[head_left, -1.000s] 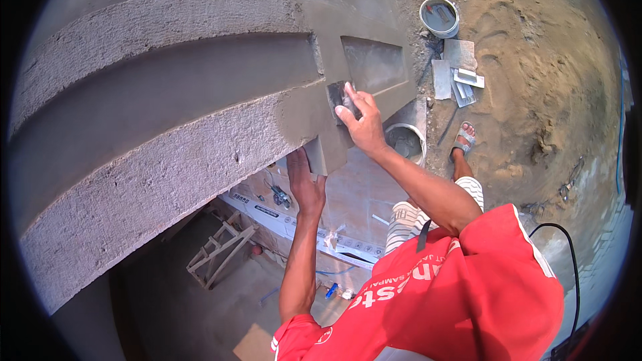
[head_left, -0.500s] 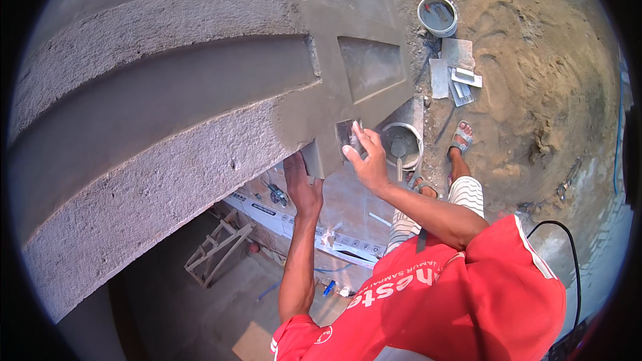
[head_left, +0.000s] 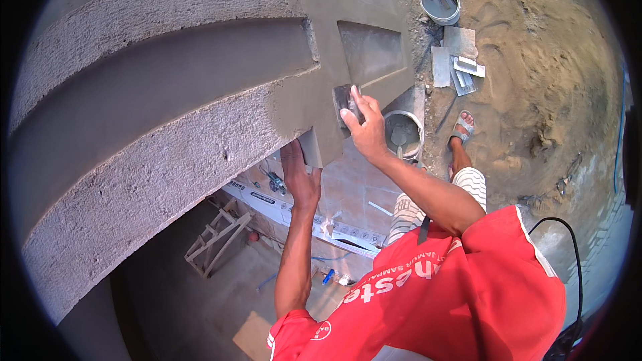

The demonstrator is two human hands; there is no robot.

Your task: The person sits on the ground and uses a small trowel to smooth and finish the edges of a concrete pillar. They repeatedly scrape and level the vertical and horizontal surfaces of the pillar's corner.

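My right hand (head_left: pixel 366 127) grips a small dark rectangular float-like block (head_left: pixel 347 101), pressing its face to the fresh grey plaster (head_left: pixel 328 103) of a raised moulding. Its thumb and fingers hold the block from either side. Lower and to the left, my left hand (head_left: pixel 299 172) reaches up under the moulding's edge, fingers extended flat against it and the tips partly hidden. Beside that hand's thumb is a smooth pale-grey face (head_left: pixel 309 147) of the corner. A recessed panel (head_left: pixel 372 57) lies above my right hand.
Rough, unplastered bands (head_left: pixel 167 137) run left along the curved wall. Below right stands a mortar bucket (head_left: pixel 403 135) with a trowel in it. Farther off are a bucket (head_left: pixel 440 4) with tools and a plastering float (head_left: pixel 469 67). A wooden frame (head_left: pixel 217 243) stands below left.
My right hand and the block have slid up along the plaster. My left hand remains at the lower edge; the view has shifted slightly.
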